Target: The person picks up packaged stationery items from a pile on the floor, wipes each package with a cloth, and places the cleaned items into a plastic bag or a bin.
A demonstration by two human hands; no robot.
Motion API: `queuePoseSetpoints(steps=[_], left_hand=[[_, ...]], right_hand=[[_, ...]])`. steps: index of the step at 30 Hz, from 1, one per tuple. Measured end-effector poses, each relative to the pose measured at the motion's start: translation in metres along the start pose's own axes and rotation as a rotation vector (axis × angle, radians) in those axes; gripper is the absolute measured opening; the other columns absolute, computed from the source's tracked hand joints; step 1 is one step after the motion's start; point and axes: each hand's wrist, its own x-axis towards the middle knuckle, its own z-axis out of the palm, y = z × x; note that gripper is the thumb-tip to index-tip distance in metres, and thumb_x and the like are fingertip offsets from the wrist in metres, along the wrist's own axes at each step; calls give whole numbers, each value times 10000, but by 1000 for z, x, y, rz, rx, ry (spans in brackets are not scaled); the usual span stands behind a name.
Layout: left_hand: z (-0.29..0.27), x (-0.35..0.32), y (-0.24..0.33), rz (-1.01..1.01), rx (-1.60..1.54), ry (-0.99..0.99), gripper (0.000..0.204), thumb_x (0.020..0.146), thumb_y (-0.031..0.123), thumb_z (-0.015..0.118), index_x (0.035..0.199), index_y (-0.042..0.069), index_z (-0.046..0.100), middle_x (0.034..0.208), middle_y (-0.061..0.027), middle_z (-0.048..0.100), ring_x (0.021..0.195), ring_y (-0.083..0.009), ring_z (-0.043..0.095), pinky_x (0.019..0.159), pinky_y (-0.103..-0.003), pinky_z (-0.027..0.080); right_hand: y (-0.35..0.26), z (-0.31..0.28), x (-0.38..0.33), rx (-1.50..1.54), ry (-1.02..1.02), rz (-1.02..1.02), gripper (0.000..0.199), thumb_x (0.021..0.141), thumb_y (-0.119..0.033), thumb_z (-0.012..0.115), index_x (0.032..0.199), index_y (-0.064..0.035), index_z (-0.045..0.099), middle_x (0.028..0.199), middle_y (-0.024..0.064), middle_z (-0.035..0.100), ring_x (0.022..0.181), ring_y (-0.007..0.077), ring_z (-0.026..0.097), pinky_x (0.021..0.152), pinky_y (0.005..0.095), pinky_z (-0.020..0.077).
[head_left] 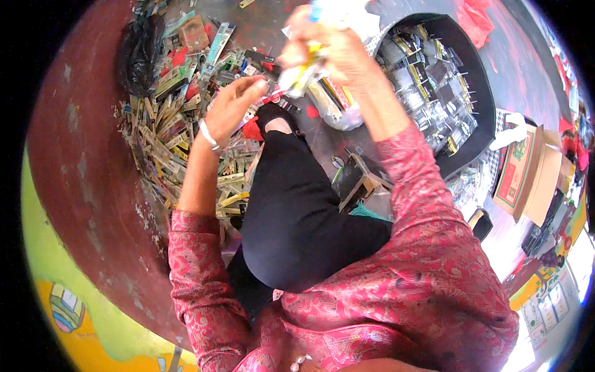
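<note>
My right hand (338,53), raised at the top middle, is closed on a yellow-and-white packet (299,77) that is blurred by motion. Beside its fingers is a bright white and blue patch, too washed out to name. To its left, my left hand (235,102) has thumb and fingers bent toward each other above a heap of packaging strips (167,136). Something small and clear seems to sit at its fingertips, though I cannot make out what. Just below my right hand lies a clear plastic bag (338,111) with yellow and red strips.
A black tub (480,93) full of flat clear-and-black packs stands at the right. Beyond it is an open cardboard box (524,170). A black plastic bag (139,56) lies at the far left of the heap, and red plastic (474,22) at the top right. My bent leg (291,217) fills the middle.
</note>
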Motion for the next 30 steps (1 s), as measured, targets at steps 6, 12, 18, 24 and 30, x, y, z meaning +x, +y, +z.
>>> queuePoseSetpoints(steps=[6,12,18,24,30], left_hand=[[61,57,-25,515,820,288,404,685,16,520,1019,218,627,1291,-167,351,1190,-313,342,959,-387,300],[101,83,-22,191,1462,-102,336,718,156,564,1032,264,612,1381,-84,248,1314,-231,120,928,-674,79],[82,94,-61,471,729,398,409,715,-14,488,1115,70,520,1226,-138,456,1157,-258,414,947,-466,306],[74,70,-65,551,478,428,380,742,-53,467,1118,2,496,1150,-183,504,1040,-330,503,866,-334,413],[74,62,-62,432,446,459,371,736,-37,494,1105,0,499,1156,-181,493,1002,-320,526,837,-338,428]], right_hand=[[16,-47,-23,-87,562,-142,188,849,-176,542,730,-58,459,557,-17,368,450,78,347,505,282,409],[67,-71,-52,-234,679,-163,139,841,-103,546,741,-37,476,575,-8,446,457,69,403,438,234,362],[101,-81,-61,-554,561,178,194,794,-213,616,741,-31,576,582,-1,546,520,72,497,491,231,399],[106,-96,-75,-1043,458,357,217,737,-222,612,838,-30,608,691,133,624,656,270,606,611,348,464],[90,-63,-61,-1527,289,303,309,753,-255,558,1002,-73,570,868,167,603,840,349,575,727,421,439]])
